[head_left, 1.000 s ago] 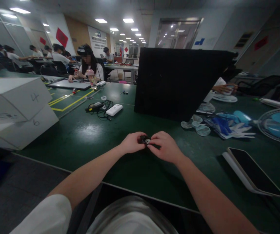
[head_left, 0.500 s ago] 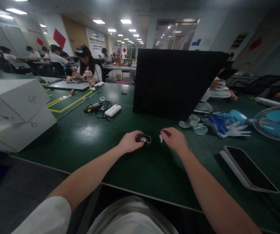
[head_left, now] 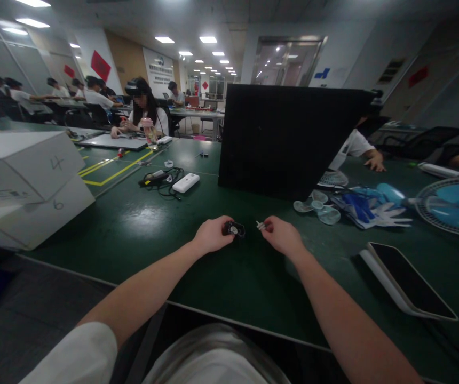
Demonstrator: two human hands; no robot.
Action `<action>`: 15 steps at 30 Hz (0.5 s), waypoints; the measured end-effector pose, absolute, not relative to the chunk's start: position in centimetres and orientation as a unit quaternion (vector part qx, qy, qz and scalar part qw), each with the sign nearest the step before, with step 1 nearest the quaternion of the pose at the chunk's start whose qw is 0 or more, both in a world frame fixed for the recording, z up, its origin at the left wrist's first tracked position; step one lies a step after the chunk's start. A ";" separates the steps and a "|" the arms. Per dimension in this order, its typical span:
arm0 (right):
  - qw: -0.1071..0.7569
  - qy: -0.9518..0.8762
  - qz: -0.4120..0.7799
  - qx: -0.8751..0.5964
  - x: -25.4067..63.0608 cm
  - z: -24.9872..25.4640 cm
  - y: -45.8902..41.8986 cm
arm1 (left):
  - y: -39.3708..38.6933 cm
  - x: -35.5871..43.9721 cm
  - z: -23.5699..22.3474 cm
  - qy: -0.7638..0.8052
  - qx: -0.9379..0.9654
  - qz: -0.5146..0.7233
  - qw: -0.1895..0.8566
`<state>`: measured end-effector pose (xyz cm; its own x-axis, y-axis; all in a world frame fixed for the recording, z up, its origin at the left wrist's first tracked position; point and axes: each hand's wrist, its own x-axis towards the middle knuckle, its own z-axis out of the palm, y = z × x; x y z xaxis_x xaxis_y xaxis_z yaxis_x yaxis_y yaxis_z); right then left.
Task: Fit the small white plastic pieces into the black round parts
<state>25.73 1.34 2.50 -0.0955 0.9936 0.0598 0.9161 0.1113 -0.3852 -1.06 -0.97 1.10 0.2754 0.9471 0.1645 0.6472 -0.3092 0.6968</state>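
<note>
My left hand (head_left: 212, 234) is closed on a small black part (head_left: 234, 230) with a pale round centre, held just above the green table (head_left: 141, 224). A little to its right, my right hand (head_left: 282, 236) pinches a tiny white piece (head_left: 260, 225) between fingertips. The two hands are a short gap apart, with the white piece pointing toward the black part.
A black panel (head_left: 293, 138) stands upright behind my hands. White boxes (head_left: 25, 186) lie at the left; a white remote (head_left: 186, 183) and cables sit beyond. Clear fan blades (head_left: 318, 208), blue gloves (head_left: 368, 205), a blue fan (head_left: 456, 205) and a tablet (head_left: 408, 280) are at the right. Other people sit at the tables.
My hands were together on the black part; the right hand has pulled away to the right with the tiny white piece pinched in it. A co-worker's hand at the right shifted.
</note>
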 end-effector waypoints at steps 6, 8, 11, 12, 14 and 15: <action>0.306 -0.767 0.199 -0.527 23.7 3.5 -0.3 | -1.2 -0.9 1.5 0.529 0.763 0.280 0.246; 0.334 -0.771 0.191 -0.508 23.0 3.9 -0.9 | -1.3 -0.9 1.5 0.527 0.764 0.281 0.245; 0.352 -0.773 0.178 -0.496 22.3 3.9 -1.5 | -1.2 -0.9 1.2 0.525 0.766 0.282 0.242; 0.351 -0.776 0.176 -0.494 22.2 3.8 -1.6 | -1.2 -0.9 1.1 0.523 0.766 0.282 0.244; 0.342 -0.783 0.168 -0.492 22.0 3.5 -1.6 | -1.2 -0.8 0.9 0.517 0.767 0.285 0.250; 0.336 -0.787 0.164 -0.492 22.0 3.3 -1.6 | -1.2 -0.7 0.8 0.514 0.767 0.288 0.254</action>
